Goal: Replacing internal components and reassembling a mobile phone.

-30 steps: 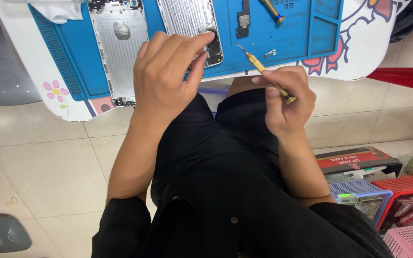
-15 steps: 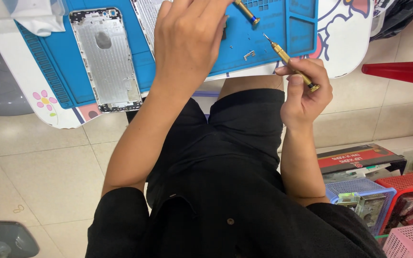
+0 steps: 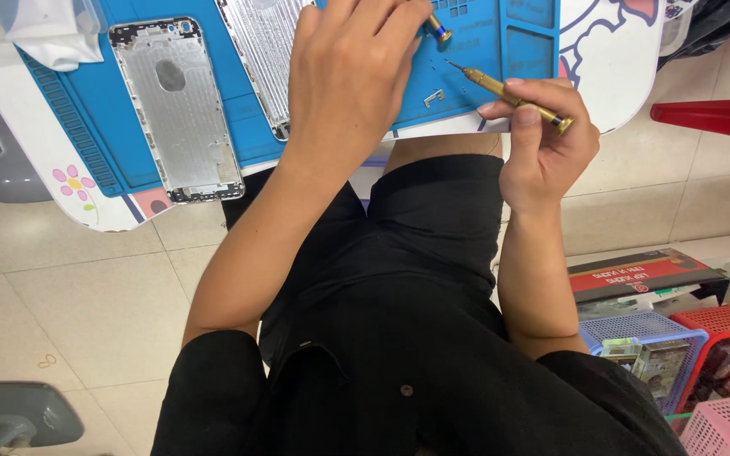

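Across the top of the frame my small white table (image 3: 610, 76) carries a blue work mat (image 3: 483, 63), and two bare silver phone back shells lie on it: one phone shell (image 3: 177, 110) in the upper left, uncovered, and a second phone shell (image 3: 265, 59) just to its right, partly under my left hand (image 3: 348, 80). That hand lies palm down at the top centre, fingers stretched together toward the top edge; its fingertips run over the shell's right side and out of the frame, so I cannot tell whether they pinch anything. Just beside them, at the top, sits a second screwdriver (image 3: 438, 29) on the mat. My right hand (image 3: 542, 139) hovers at the table's near edge, right of centre, thumb and fingers closed around a slim brass screwdriver (image 3: 504, 95); its tip points up-left over the mat, near a little metal bracket (image 3: 433, 98) and apart from my left hand.
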